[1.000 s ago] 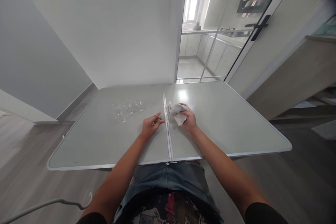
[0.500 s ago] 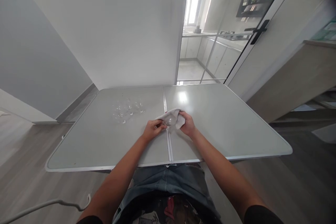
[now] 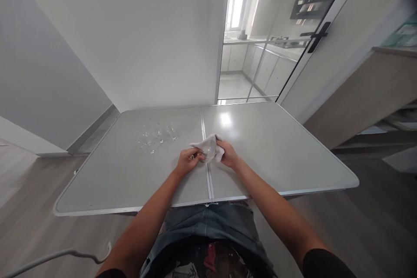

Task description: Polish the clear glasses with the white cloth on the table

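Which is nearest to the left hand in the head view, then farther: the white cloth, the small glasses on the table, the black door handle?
1. White cloth, just right of the left hand.
2. Small glasses, on the table's left half.
3. Black door handle, far upper right.

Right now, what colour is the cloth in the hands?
White, maybe slightly off-white; the cloth shows best in the head view, bunched between both hands over the table's centre seam.
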The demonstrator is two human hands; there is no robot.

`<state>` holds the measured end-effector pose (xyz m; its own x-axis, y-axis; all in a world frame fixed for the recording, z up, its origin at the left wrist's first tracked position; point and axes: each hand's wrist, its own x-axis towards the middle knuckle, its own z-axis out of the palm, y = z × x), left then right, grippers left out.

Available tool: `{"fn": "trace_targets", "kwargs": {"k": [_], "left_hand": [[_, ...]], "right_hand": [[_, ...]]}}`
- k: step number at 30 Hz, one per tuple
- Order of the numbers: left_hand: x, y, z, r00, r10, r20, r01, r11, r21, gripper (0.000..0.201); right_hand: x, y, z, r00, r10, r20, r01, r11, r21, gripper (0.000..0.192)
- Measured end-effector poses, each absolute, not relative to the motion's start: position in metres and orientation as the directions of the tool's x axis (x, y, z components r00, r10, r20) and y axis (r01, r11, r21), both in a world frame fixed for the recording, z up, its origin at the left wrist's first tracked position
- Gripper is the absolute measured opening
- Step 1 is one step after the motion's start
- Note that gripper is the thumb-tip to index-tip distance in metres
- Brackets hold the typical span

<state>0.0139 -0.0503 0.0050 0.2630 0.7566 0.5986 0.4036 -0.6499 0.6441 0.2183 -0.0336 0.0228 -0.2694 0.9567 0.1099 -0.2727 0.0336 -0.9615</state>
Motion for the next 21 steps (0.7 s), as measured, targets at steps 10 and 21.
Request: {"fn": "trace_targets", "kwargs": {"k": [10,21], "left_hand": [[0.017,-0.043,0.009,-0.060,0.865,0.499,0.356,-0.448,0.820,0.035],[0.013,-0.041,-0.009,0.231,0.679,0.697,0.735,-0.591,0.332,0.009]], "right_hand": [[0.195,-0.051,0.009,-0.293,0.810,0.508,0.085,0.551,-0.830,0.052],[0.204,-0.042,0.029,-0.618,0.507,0.601,0.426,0.859,-0.286,0.047]]}}
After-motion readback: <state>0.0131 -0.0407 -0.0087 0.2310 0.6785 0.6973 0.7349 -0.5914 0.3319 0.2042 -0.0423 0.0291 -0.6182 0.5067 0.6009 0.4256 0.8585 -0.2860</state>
